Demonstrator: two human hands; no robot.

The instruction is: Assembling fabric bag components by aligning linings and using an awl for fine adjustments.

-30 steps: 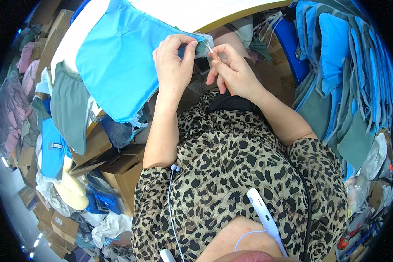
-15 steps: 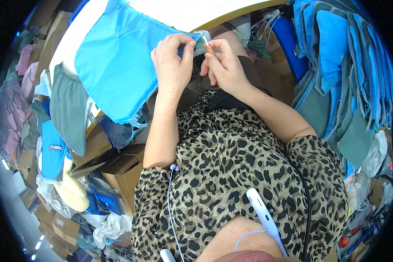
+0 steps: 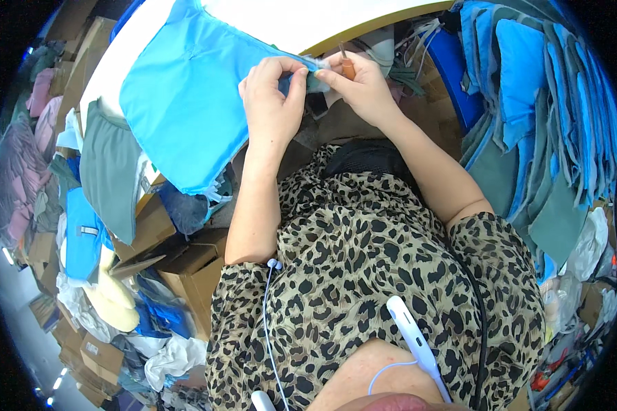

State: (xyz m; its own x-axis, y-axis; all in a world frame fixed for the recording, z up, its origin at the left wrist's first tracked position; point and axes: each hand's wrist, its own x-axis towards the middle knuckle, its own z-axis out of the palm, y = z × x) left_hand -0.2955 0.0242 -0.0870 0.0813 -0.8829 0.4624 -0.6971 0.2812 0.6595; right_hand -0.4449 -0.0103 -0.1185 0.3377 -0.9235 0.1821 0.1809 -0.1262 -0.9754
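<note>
A large piece of bright blue fabric [image 3: 185,96] with a grey-green underside hangs over the edge of the white table, its narrow corner drawn toward me. My left hand [image 3: 273,96] is closed, thumb and fingers pinching the edge near that corner. My right hand [image 3: 367,89] pinches the corner's tip between thumb and forefinger, where a pale fuzzy edge shows. Tucked in the same right hand is a small tool with an orange-brown handle [image 3: 348,68] and a thin metal tip pointing up; its exact kind I cannot make out.
The white table [image 3: 281,20] has a yellow edge. A thick stack of blue and grey-green fabric pieces [image 3: 528,89] hangs at the right. On the left lie a grey-green piece [image 3: 110,171], a blue piece [image 3: 82,233] and an opened cardboard box [image 3: 195,281]. Plastic bags and cartons crowd both sides.
My right hand has moved slightly up and its thumb now presses on the fabric corner. The tool has swung away from the corner to point upward. My left hand has barely moved.
</note>
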